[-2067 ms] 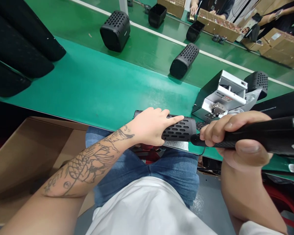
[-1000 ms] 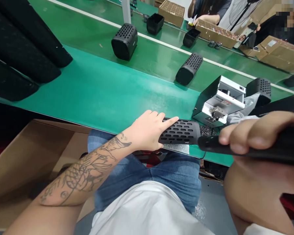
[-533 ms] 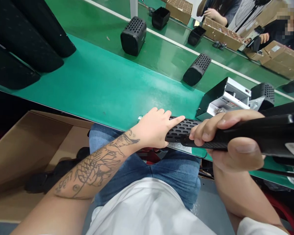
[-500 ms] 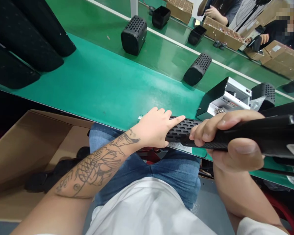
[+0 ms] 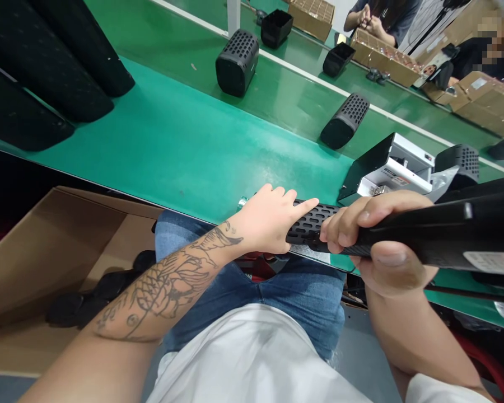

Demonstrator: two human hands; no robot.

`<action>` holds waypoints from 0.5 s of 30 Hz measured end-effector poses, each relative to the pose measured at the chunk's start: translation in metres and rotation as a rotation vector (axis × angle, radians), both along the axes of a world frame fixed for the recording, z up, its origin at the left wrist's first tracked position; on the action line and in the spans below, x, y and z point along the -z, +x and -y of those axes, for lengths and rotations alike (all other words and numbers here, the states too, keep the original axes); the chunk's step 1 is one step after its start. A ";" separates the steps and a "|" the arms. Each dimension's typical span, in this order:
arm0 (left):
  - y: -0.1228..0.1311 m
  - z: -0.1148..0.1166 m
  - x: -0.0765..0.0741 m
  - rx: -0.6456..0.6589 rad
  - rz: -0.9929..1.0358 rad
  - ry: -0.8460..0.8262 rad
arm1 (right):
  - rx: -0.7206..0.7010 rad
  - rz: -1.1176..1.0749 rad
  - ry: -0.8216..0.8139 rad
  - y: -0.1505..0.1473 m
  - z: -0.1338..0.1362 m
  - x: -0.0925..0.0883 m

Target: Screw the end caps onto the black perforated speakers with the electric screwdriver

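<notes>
Gripping a black tool (image 5: 441, 226), the right hand (image 5: 376, 211) has its fingers wrapped over the top and its thumb pressed along the near side. The tool's narrow end points toward the left hand (image 5: 269, 218) and lies at the near side of a slotted black case (image 5: 308, 222); whether it touches the case cannot be told. The left hand clasps that case from above, index finger stretched along it, thumb at the near side. The case lies on its side along the front edge of the green surface (image 5: 185, 151), directly in front of the person's jeans (image 5: 252, 291), with a pale sheet (image 5: 317, 254) showing just below it.

Beyond the right hand stands a silver and black machine (image 5: 388, 168), a clear bag (image 5: 447, 180) beside it. Farther back are three more black cases with rows of holes, one upright (image 5: 237, 64), one lying down (image 5: 345, 120) and one behind the machine (image 5: 460, 162). Large dark shapes (image 5: 46, 67) crowd the far left. Below them, off the surface, an open cardboard box (image 5: 88, 235) holds black pieces (image 5: 105, 291). Across the way, a co-worker's hands (image 5: 369, 22) meet above a carton (image 5: 382, 59).
</notes>
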State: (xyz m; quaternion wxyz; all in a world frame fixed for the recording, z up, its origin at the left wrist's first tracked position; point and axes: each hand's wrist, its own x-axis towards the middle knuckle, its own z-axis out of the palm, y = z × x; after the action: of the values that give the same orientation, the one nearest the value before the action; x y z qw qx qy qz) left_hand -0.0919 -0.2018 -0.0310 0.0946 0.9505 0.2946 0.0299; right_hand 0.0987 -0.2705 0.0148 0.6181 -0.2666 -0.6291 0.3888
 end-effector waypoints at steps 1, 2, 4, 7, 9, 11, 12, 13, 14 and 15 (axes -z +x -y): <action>0.000 0.000 -0.001 0.000 -0.006 -0.002 | 0.013 0.012 -0.005 0.001 0.003 -0.001; 0.000 0.000 -0.001 -0.001 -0.013 -0.004 | 0.035 0.020 -0.013 0.002 0.007 -0.004; 0.002 0.001 -0.001 -0.006 -0.025 -0.005 | 0.108 0.021 -0.019 0.010 0.011 -0.013; 0.006 0.003 -0.001 -0.014 -0.015 0.011 | 0.318 -0.029 0.048 0.033 0.002 -0.031; 0.010 0.005 0.000 -0.017 -0.006 0.019 | 0.595 -0.057 0.138 0.058 -0.017 -0.038; 0.015 0.007 0.001 -0.021 0.006 0.021 | 0.921 -0.037 0.225 0.087 -0.042 -0.037; 0.016 0.008 0.002 -0.018 0.017 0.023 | 1.026 0.005 0.243 0.102 -0.053 -0.033; 0.018 0.008 0.004 -0.013 0.035 0.027 | 1.083 0.017 0.246 0.116 -0.063 -0.027; 0.018 0.009 0.006 -0.010 0.062 0.033 | 1.098 0.023 0.233 0.128 -0.071 -0.021; 0.016 0.010 0.009 -0.011 0.100 0.040 | 1.091 0.024 0.206 0.137 -0.076 -0.014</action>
State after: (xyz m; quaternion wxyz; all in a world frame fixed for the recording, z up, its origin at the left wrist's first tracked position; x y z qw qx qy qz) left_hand -0.0755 -0.2115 -0.0399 0.0902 0.9478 0.2941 0.0839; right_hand 0.2359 -0.1950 0.0288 0.7456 -0.4964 -0.4413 -0.0544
